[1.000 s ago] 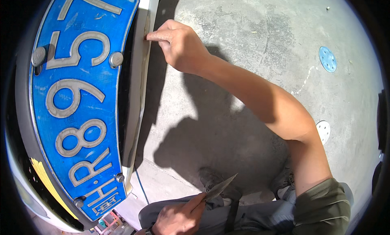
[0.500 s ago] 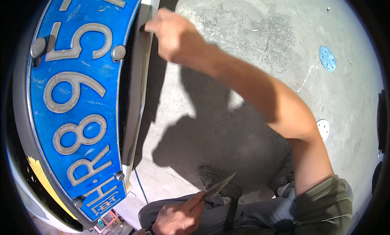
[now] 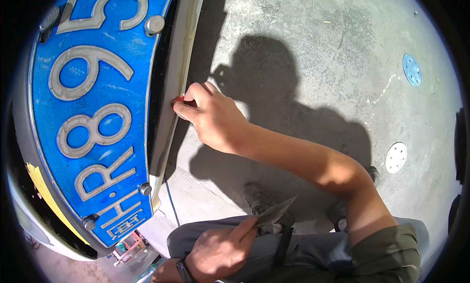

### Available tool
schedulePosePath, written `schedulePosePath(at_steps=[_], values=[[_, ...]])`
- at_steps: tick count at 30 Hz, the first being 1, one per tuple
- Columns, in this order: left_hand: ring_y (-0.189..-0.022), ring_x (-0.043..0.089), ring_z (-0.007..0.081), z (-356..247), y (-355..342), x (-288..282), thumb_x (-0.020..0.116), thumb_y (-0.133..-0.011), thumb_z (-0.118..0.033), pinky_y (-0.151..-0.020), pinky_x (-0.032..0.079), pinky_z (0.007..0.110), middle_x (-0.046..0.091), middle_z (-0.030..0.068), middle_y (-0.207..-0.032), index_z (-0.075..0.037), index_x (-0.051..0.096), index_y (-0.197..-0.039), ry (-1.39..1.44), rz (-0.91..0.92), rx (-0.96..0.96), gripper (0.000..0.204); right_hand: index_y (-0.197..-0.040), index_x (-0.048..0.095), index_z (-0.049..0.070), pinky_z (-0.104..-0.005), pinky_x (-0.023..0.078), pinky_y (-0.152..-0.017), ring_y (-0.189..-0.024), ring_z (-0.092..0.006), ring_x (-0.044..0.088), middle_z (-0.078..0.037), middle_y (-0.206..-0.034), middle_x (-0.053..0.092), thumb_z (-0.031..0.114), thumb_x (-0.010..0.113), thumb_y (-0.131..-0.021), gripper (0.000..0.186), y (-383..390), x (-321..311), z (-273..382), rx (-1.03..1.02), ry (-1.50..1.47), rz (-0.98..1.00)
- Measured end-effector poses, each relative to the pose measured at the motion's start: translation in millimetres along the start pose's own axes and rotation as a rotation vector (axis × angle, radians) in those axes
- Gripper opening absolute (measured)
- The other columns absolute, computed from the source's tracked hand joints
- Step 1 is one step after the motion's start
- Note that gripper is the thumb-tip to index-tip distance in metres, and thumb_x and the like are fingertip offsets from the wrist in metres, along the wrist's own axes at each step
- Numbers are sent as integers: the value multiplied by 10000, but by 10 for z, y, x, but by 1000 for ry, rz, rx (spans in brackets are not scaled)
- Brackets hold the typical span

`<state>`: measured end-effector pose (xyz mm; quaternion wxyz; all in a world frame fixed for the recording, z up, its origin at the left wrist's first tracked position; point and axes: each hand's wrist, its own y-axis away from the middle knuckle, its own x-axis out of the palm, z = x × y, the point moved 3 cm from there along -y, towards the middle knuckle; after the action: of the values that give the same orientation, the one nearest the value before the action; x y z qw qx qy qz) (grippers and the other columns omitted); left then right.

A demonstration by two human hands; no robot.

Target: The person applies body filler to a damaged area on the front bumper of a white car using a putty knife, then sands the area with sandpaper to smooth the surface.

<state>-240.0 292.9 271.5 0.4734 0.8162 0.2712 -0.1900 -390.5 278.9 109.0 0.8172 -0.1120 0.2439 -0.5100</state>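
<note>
My right hand [image 3: 210,116] reaches in from the right and is closed, pinching a small red pad or folded piece [image 3: 181,101] between thumb and fingers. That piece meets the pale lower edge [image 3: 169,121] of a car bumper, just beside a blue licence plate [image 3: 100,92]. Most of the red piece is hidden by the fingers. Low in the view, over my thigh, my left hand [image 3: 223,251] is closed on a thin, grey, pointed flat piece [image 3: 276,212], its tip pointing up and right. A dark wristband [image 3: 184,271] is on my left wrist.
Round metal bolts [image 3: 154,24] hold the plate. Yellow tape strips [image 3: 46,200] run along the bumper's outer side. On the concrete floor [image 3: 338,67] lie a blue holed disc [image 3: 412,69] and a white holed disc [image 3: 396,158]. My shoe [image 3: 259,197] stands below.
My right hand has moved down along the bumper edge toward me, and the red piece now shows. The left hand has shifted slightly right, keeping hold of the grey piece. The view has shifted.
</note>
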Motion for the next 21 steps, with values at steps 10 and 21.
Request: schedulePosePath(at_steps=[10,21], values=[[-713,752,275,-39,-26,-28,676,-832,27,-627,617,359,727,159,-1209,30,724,-1012,-17,-60,-10,185,-1202,753,118,-331,543,-804,-852,-222,690,-90,-925,721,170,640,-969,265,-560,-723,-1058,181,-174,-327],[-704,753,232,-62,-100,-39,747,-825,26,-606,608,326,769,106,-1107,4,752,-952,-64,-94,-73,130,-1076,801,115,-377,592,-884,-956,-308,736,-119,-1075,756,14,667,-912,235,-1106,-756,-1047,102,-307,-637]])
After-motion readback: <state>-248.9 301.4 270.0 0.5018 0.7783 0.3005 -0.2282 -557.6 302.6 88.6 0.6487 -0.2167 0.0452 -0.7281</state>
